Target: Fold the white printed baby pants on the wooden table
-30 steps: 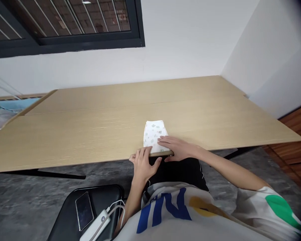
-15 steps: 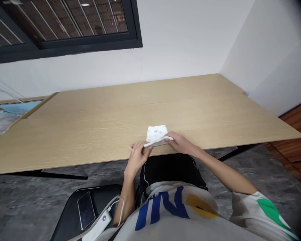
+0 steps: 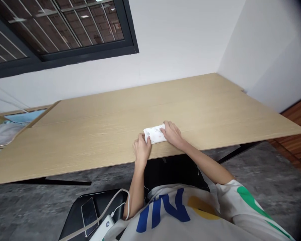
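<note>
A small white cloth with little printed figures (image 3: 155, 133) lies folded into a narrow bundle near the front edge of a light wooden table (image 3: 95, 134). My left hand (image 3: 142, 148) grips the cloth's left end with curled fingers. My right hand (image 3: 172, 133) rests on its right end, fingers bent over the top fold and pressing it down. Both hands touch the cloth.
A black stool (image 3: 72, 221) at my lower left carries a phone (image 3: 89, 215) and a white power bank (image 3: 104, 229) with a cable (image 3: 115, 204). A white wall and a dark-framed window (image 3: 60, 30) stand behind the table. Wooden floor shows at far right.
The cloth has been folded from a taller flat rectangle at the table's edge into a narrow bundle, a little farther in. Both hands moved up onto it.
</note>
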Motion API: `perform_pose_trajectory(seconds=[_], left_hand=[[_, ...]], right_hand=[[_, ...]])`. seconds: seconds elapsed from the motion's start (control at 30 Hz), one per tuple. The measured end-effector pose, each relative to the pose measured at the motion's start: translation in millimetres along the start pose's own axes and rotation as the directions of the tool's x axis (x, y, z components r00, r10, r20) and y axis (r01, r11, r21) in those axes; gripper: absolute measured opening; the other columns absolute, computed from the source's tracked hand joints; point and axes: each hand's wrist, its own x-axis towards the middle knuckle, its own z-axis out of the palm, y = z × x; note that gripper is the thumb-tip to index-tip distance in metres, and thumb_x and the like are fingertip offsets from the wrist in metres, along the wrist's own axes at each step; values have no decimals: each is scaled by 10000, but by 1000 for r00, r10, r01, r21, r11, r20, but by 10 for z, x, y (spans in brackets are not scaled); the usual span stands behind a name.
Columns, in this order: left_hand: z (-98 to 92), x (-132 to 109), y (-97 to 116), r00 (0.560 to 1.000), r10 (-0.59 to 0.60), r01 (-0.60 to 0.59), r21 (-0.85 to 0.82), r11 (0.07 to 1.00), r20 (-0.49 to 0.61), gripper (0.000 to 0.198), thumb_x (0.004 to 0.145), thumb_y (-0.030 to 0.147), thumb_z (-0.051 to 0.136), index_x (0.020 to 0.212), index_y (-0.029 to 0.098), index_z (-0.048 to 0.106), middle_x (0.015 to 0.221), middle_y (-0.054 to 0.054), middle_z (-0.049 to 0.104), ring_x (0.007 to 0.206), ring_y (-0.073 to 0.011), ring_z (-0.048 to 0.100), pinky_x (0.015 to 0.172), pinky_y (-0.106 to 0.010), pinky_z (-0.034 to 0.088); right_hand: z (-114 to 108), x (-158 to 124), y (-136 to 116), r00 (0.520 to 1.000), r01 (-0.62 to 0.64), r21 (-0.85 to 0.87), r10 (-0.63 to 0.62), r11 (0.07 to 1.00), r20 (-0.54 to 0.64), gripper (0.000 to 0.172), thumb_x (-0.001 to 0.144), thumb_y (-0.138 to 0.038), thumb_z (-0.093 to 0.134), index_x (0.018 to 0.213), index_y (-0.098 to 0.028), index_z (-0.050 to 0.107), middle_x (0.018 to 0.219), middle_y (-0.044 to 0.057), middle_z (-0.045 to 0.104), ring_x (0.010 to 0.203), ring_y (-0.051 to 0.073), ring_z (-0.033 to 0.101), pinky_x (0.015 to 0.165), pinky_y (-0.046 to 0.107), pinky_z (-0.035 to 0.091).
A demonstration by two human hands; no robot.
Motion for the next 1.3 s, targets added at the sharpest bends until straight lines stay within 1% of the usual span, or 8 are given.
perform_pose_trajectory(seconds=[0.1,0.17,0.3,0.6,0.87,1.03,1.13,1.3], left_hand=[[31,-5,21,991,85,-78,76,994,-100,453,976,366,564,1343,100,570,1206,-217,692,1154,-355,648,991,-478,495],[53,7,34,970,217,-207,102,973,-105,486,984,286,523,1430,93,521,1383,-240,610,1295,-350,580,1078,-488,466],[105,59,35,902,421,-428,69,901,93,577,1000,128,360,1572,176,415,1592,-167,498,1499,-280,443,1182,-482,410],[76,49,-57,911,322,-348,61,936,257,594,1031,169,302,1620,180,376,1696,-125,352,1570,-286,347,1220,-526,358],[83,22,-60,898,419,-430,74,900,135,442,1064,229,373,1445,260,596,1588,-112,526,1477,-281,454,1148,-494,390],[39,-25,-54,885,452,-457,19,889,108,368,1060,374,476,1381,268,623,1510,-106,600,1345,-263,562,1133,-465,375],[3,-47,-47,887,445,-449,3,893,123,532,960,519,641,1414,246,591,1547,-129,563,1365,-315,536,1149,-492,347],[-37,-25,-28,888,436,-437,-26,899,149,600,891,425,705,1443,245,553,1561,-121,548,1360,-335,529,1129,-508,348]], right_hand=[[-16,-10,-22,991,78,-57,-83,995,-101,479,1069,-352,430,1480,-112,479,1390,277,560,1302,425,522,1057,611,446],[-38,-23,-50,968,235,-43,-238,971,-76,504,1085,-294,332,1544,-113,433,1500,267,496,1394,410,464,1120,617,402],[-4,-79,-83,852,518,63,-521,853,58,574,1112,-361,237,1639,-160,336,1641,175,420,1519,313,379,1229,545,340],[71,-158,177,899,397,-28,-383,917,211,739,1096,-567,229,1674,-107,252,1725,179,243,1605,334,212,1292,556,204],[-4,-220,276,898,387,-6,-375,922,231,766,1091,-597,201,1697,-131,163,1735,181,190,1611,331,188,1282,570,217],[-109,-144,332,873,384,47,-379,922,306,964,985,-747,440,1703,-168,158,1739,181,167,1609,364,181,1280,584,206],[-194,-7,426,819,401,107,-408,910,404,977,941,-616,604,1702,-176,175,1743,168,165,1607,359,192,1275,566,234],[-274,209,492,743,483,178,-509,857,435,924,809,-295,693,1645,-131,336,1680,190,355,1561,361,324,1255,550,295]])
